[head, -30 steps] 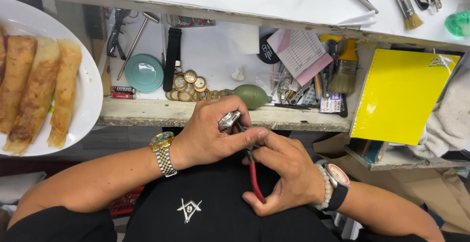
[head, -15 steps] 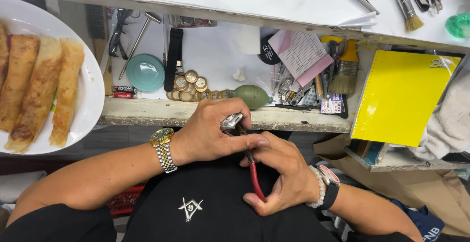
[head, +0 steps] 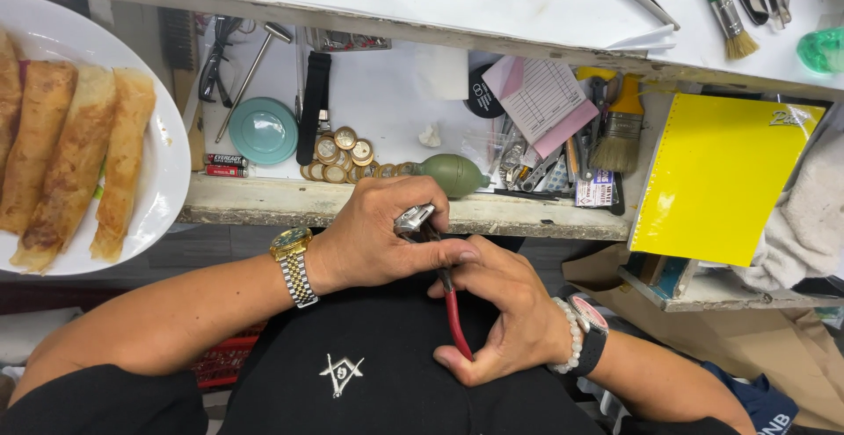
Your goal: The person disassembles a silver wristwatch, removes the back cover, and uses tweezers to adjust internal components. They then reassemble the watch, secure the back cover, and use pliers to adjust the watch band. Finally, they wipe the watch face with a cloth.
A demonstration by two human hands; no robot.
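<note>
My left hand (head: 378, 233) grips a small silver metal watch part (head: 413, 219) just below the front edge of the open drawer. A gold and silver wristwatch (head: 294, 263) sits on that wrist. My right hand (head: 501, 312) is closed around red-handled pliers (head: 455, 316), whose jaws point up to the metal part. A bead bracelet and a dark-strapped watch (head: 585, 329) are on the right wrist. Both hands meet over my lap, above a black shirt.
A white plate (head: 171, 167) with rolled golden pancakes sits at left. The drawer (head: 290, 199) holds a green rubber blower (head: 453, 174), several coins, a teal round tin (head: 262, 130), a small hammer, a black strap, brushes. A yellow folder (head: 721, 175) lies at right.
My hands stay in nearly the same place; the right hand has shifted slightly on the pliers. The view has barely moved.
</note>
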